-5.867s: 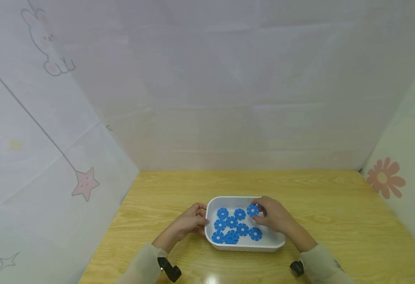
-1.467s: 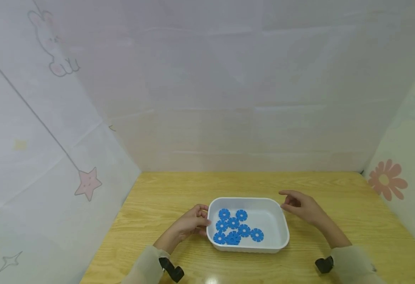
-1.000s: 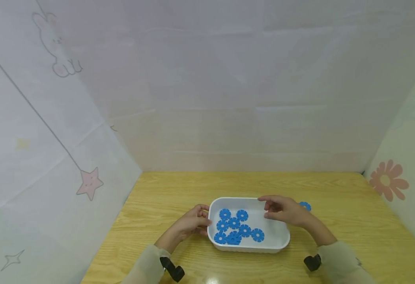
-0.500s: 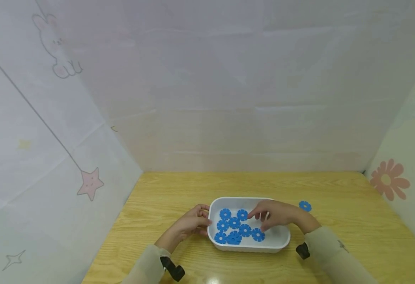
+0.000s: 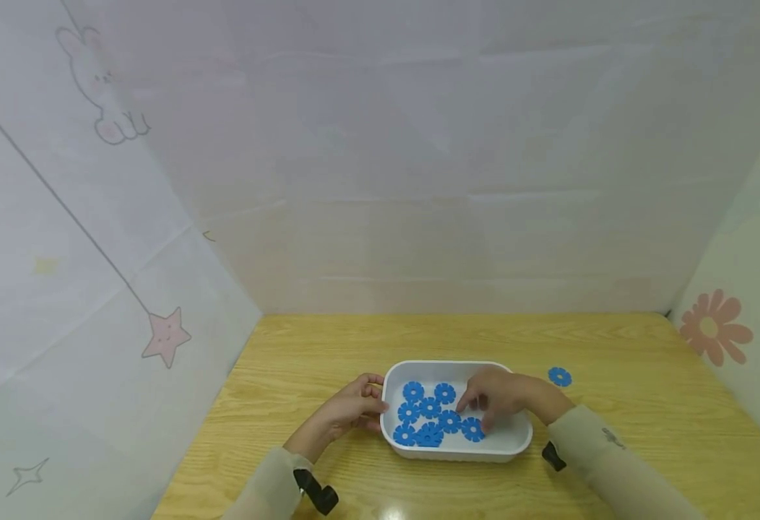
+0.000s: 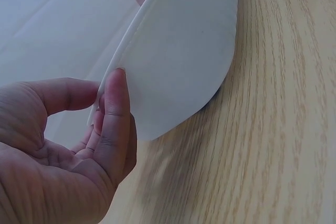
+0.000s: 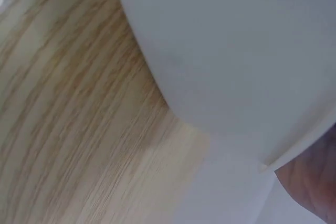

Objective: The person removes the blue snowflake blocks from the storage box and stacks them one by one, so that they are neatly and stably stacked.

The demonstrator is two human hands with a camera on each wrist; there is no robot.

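Several blue flower-shaped notched discs [image 5: 429,408] lie in a white tray [image 5: 454,456], mostly in its left half. My left hand [image 5: 352,406] holds the tray's left end; in the left wrist view, the thumb and fingers of that hand [image 6: 68,145] pinch the rim of the tray [image 6: 181,51]. Inside the tray, my right hand [image 5: 500,393] reaches down with index finger and thumb apart, close to the rightmost disc [image 5: 473,430]. The right wrist view shows the outer wall of the tray [image 7: 226,51] and only a bit of the right hand [image 7: 315,179].
One blue disc [image 5: 560,376] lies on the wooden table [image 5: 328,339], beyond the tray's right end and behind my right forearm. Printed white sheets [image 5: 380,217] hang behind and beside the table.
My right hand has taken a blue disc from the tray, left it on the table at the right, and come back down into the tray. My left hand has stayed at the rim.
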